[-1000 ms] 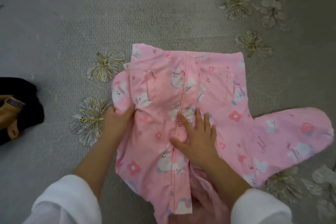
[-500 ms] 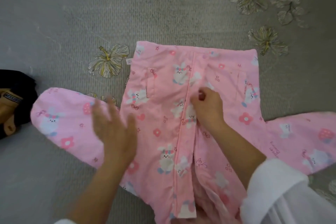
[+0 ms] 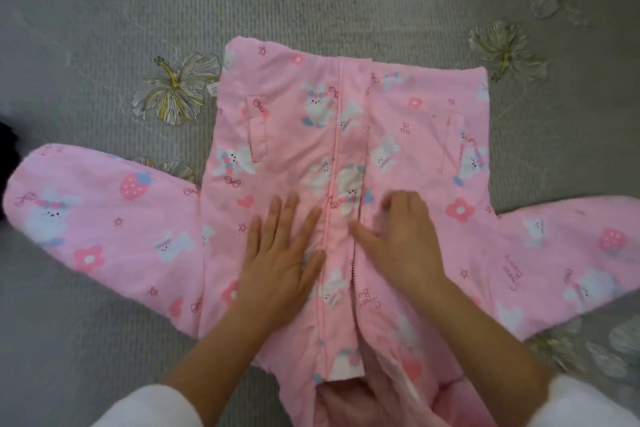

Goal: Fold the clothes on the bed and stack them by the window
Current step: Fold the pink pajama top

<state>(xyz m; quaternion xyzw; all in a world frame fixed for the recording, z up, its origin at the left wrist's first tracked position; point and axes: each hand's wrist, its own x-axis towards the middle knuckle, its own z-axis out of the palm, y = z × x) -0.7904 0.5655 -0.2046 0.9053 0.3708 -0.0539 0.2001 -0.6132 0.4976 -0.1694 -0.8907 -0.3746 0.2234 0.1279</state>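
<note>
Pink bunny-print jacket (image 3: 294,135) is spread front-up on the grey flowered bedspread (image 3: 104,28), with its zip placket (image 3: 341,218) running straight down the middle, so everything here is placed off that placket.

- The left hand (image 3: 280,260) is laid flat on the front panel just left of the placket. Its fingers (image 3: 277,215) are straight and a bit spread, palm pressed on the cloth, and nothing is gripped. The thumb side is touching the placket edge.
- The right hand (image 3: 401,239) is set on the panel just right of the placket, with the thumb pointed at it. The fingers look bent, but the hand is blurred, so whether cloth is pinched can't be told.
- So the jacket is under both hands, and the placket is framed between them.
- One sleeve (image 3: 97,229) is stretched out flat well left of the placket, and the other sleeve (image 3: 571,260) is stretched well to the right.
- A slit pocket (image 3: 258,135) is seen on the panel left of the placket, up toward the far hem, and a small size tag (image 3: 214,90) is poking out at the far-left seam.
- Something dark (image 3: 7,146) is cut off by the frame edge far left of the placket, beyond the sleeve.
- At the near end of the placket the jacket is opened a little, with plain pink lining (image 3: 446,402) bunched up there.
</note>
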